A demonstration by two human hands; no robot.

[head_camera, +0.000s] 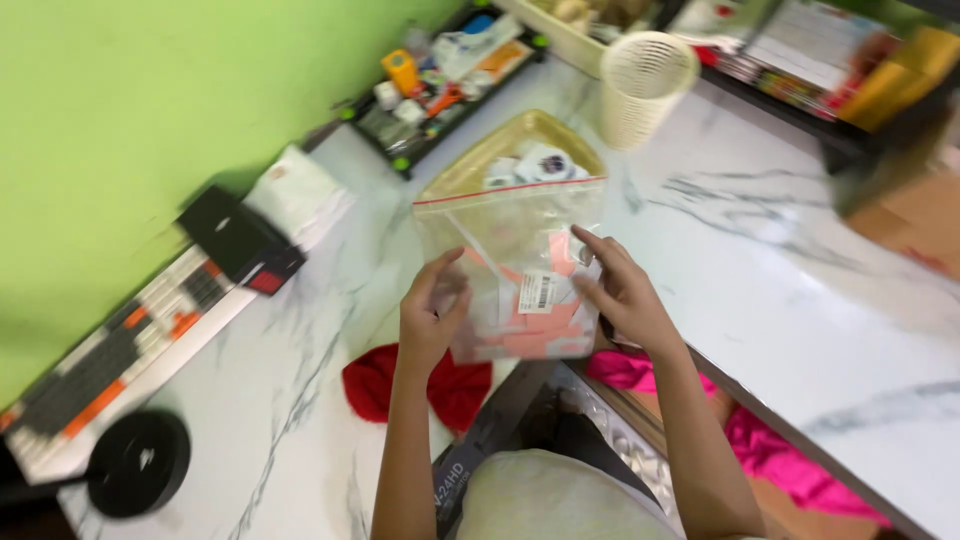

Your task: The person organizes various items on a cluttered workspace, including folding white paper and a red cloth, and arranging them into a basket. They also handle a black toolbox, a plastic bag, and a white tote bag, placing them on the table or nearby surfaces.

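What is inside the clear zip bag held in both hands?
Inside the clear zip bag: pinkish-orange pieces and a white label. Motion blur and the hands hide what else it holds.

Clear zip bag (pixel 515 265) with red seal strip, pink items inside, held upright above marble counter

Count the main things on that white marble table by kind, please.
Clear plastic zip bag held by left hand and right hand: 1
Cream mesh basket: 1
Grey-and-orange keyboard: 1
Red cloth: 1
Round black disc: 1
Total: 5
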